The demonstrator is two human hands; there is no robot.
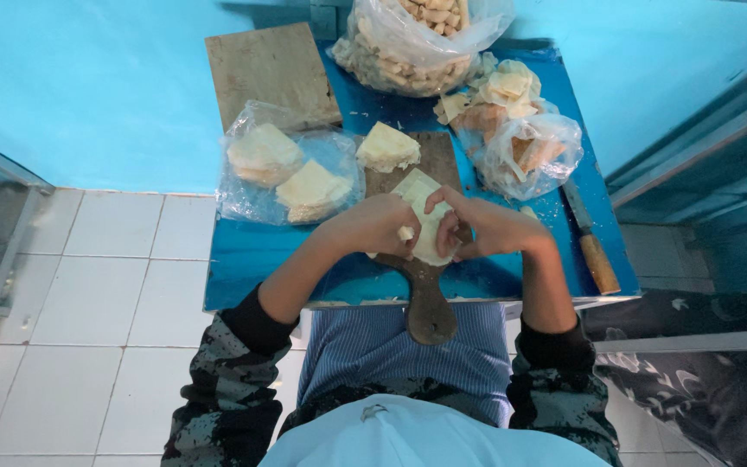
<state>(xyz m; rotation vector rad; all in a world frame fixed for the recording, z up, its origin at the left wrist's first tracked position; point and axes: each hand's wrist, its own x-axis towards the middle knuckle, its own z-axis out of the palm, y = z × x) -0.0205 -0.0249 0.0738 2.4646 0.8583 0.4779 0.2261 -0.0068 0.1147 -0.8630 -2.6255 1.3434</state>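
Observation:
Both my hands meet over a dark wooden paddle board (430, 303) on a small blue table (252, 259). My left hand (375, 227) and my right hand (482, 229) pinch and fold a pale dough wrapper (430, 238) with a small lump of filling at its middle. Under them lies a small stack of square wrappers (414, 186). Another stack of wrappers (386, 147) sits at the board's far end.
A clear bag with two wrapper stacks (291, 169) lies left of the board. A knife with a wooden handle (594, 251) rests at the table's right edge. Bags of pale pieces (417, 39) and folded wrappers (529, 143) stand behind. A bare wooden board (270, 69) lies far left. White tiled floor is on the left.

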